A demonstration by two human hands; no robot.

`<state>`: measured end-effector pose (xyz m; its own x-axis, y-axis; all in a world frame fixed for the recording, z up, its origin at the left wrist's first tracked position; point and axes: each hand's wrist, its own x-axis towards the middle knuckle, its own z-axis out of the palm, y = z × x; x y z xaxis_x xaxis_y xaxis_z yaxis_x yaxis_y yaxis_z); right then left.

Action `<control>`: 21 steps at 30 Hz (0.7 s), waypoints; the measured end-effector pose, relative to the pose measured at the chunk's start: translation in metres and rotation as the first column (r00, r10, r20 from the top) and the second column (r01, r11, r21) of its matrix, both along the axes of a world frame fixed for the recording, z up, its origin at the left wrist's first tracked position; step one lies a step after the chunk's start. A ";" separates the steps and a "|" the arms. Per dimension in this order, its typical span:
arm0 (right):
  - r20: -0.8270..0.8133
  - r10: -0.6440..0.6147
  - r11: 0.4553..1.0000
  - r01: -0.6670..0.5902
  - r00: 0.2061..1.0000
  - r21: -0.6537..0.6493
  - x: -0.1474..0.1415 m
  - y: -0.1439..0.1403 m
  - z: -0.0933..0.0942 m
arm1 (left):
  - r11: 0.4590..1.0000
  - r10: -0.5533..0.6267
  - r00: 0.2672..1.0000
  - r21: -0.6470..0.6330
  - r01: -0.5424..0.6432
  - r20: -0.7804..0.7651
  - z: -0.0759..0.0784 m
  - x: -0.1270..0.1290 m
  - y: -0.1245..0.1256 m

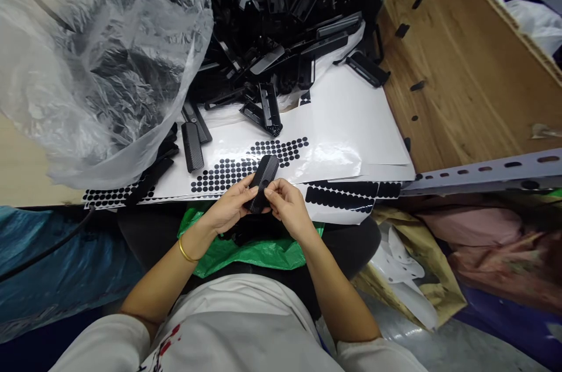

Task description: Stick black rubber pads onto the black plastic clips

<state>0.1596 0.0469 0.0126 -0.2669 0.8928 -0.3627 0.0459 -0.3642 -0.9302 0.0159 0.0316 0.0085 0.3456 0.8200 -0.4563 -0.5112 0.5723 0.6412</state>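
- My left hand (pixel 232 202) is closed round a black part (pixel 267 176), thumb on top and fingers wrapping underneath, a grip that seems meant to steady it while leaving most of its patterned face uncovered.
- My right hand (pixel 286 205) pinches with thumb and forefinger at the part's right edge, probably because fingertips give finer control there; whether something thin also sits between them, I can't tell.
- The part is slanted, its far end leaning right, over the front edge of the white sheets (pixel 333 132); that keeps it close to my body, where both wrists meet comfortably.
- Just beyond my fingers, rows of black dots (pixel 215 178) lie face up on the top sheet, handy for a short reach.
- A few loose parts (pixel 192 147) rest farther up the sheets, apart from the pile (pixel 285 3), likely within easier grasp there.
- The pile is heaped behind them, with a clear plastic bag (pixel 144 56) spread at its left; a wooden board (pixel 461 68) stands on the right, perhaps walling it in.
- Below my hands, green sheeting (pixel 211 255) covers part of my lap, maybe to catch anything dropped.
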 end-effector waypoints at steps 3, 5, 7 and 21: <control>0.021 -0.002 1.000 0.002 1.000 0.021 0.000 0.000 0.001 | 1.000 -0.004 1.000 0.000 0.004 -0.003 -0.001 -0.001 0.000; 0.029 0.013 1.000 -0.013 0.999 0.025 0.000 0.001 0.002 | 1.000 -0.011 1.000 -0.006 0.011 -0.008 -0.001 -0.002 0.000; 0.039 0.021 0.999 -0.022 0.999 0.026 0.000 0.001 0.001 | 1.000 -0.012 1.000 -0.018 0.012 -0.014 -0.001 -0.002 0.000; 0.109 -0.006 0.998 -0.002 0.994 0.070 -0.004 0.002 0.001 | 0.997 -0.060 0.998 0.050 0.061 -0.027 0.001 -0.006 0.000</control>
<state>0.1555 0.0485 0.0137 -0.2271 0.9176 -0.3262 0.1479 -0.2986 -0.9429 0.0099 0.0320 0.0097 0.3838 0.8205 -0.4237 -0.4599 0.5677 0.6827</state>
